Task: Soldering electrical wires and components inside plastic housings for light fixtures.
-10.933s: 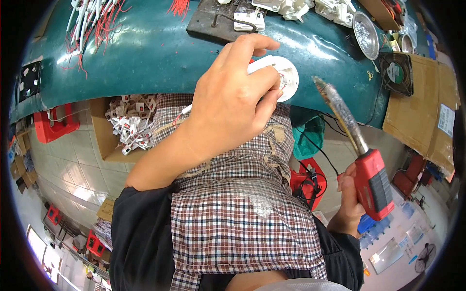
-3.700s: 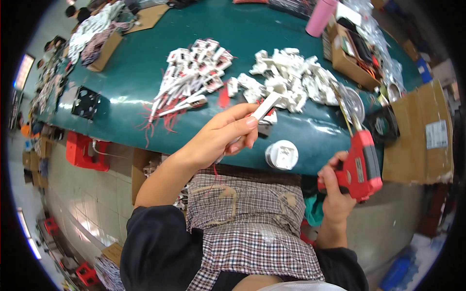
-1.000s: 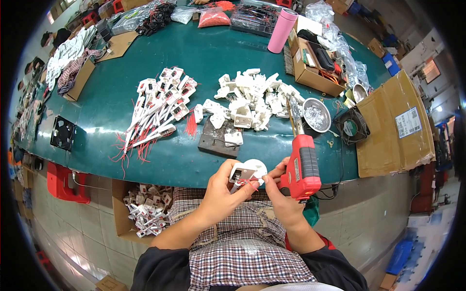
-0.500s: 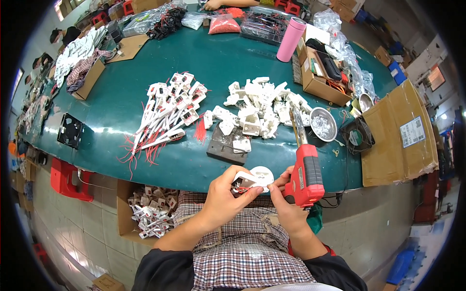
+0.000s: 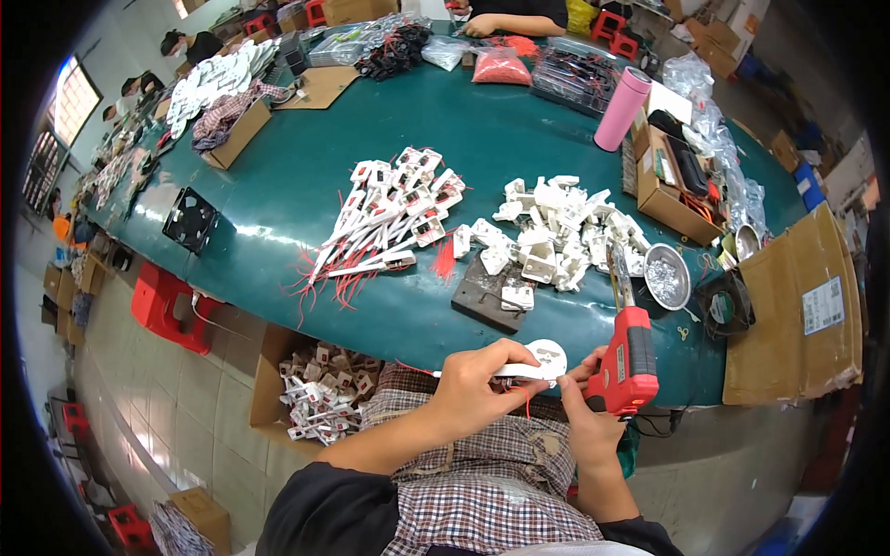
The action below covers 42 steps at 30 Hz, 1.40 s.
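Observation:
My left hand pinches a white plastic housing near the table's front edge, partly hidden by its fingers. A round white disc-shaped end sticks out between my hands, and thin red wire hangs below it. The thumb and forefinger of my right hand close on the disc's right edge. Against that hand lies a red-and-black pistol-shaped power tool, its long metal nose pointing away over the table. Whether my other right fingers grip the tool is hidden.
Ahead lie a pile of white parts with red wires and a pile of bare white housings. A dark block, a metal bowl of small bits, a pink bottle and cardboard boxes stand around. A co-worker's arm is at the far side.
My view has swung, so the table sits further right and lower. The white housing has turned in my hands: its open side with red wires faced up before, now its edge shows.

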Each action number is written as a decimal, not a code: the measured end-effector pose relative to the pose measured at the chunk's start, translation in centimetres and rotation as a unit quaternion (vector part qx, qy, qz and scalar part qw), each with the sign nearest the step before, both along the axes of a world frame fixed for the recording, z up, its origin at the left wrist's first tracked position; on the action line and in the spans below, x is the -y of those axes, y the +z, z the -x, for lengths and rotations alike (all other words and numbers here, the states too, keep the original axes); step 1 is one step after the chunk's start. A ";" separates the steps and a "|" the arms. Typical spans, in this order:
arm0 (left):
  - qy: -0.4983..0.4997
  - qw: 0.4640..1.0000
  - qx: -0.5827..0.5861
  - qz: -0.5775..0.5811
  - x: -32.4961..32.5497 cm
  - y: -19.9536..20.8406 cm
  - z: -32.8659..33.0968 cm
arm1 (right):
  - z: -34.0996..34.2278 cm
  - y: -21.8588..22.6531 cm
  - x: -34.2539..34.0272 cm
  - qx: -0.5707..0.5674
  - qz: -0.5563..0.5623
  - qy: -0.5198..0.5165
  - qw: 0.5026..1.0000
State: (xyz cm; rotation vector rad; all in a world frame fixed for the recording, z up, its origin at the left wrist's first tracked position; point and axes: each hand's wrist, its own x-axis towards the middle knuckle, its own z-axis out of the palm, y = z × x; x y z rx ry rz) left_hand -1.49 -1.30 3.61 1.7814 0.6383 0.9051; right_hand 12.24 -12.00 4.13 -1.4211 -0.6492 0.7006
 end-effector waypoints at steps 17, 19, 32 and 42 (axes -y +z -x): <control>0.347 0.934 0.036 -0.079 -15.5 5.4 5.3 | -1.1 1.0 1.2 0.049 0.027 -0.003 0.998; 0.401 0.912 0.038 -0.079 -19.9 7.3 7.1 | -1.1 1.0 1.5 0.032 0.000 -0.012 0.999; 0.218 0.974 -0.050 -0.047 -11.8 3.9 3.4 | -2.2 1.4 3.5 0.081 0.002 -0.001 0.997; 0.060 0.995 -0.072 0.042 -1.2 -2.3 -0.8 | -2.3 4.0 7.6 0.042 0.035 0.055 0.997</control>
